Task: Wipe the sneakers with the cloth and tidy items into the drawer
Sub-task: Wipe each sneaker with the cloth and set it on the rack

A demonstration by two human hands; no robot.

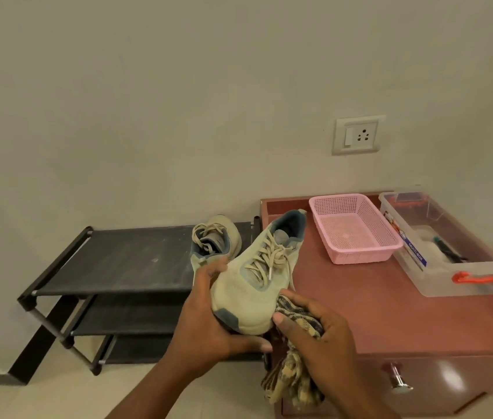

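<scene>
A sneaker (254, 276) is gripped at the toe by the left hand (208, 322); a cloth (293, 352), clutched in the right hand (323, 337), is pressed against its toe.

Home corner: shoe rack (124, 258), drawer cabinet (390, 322), wall socket (358, 136).

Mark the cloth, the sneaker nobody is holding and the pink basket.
cloth (295, 379): head view, on the bunch hanging down.
unheld sneaker (213, 237): head view, on its laced top.
pink basket (360, 257): head view, on its front wall.
</scene>
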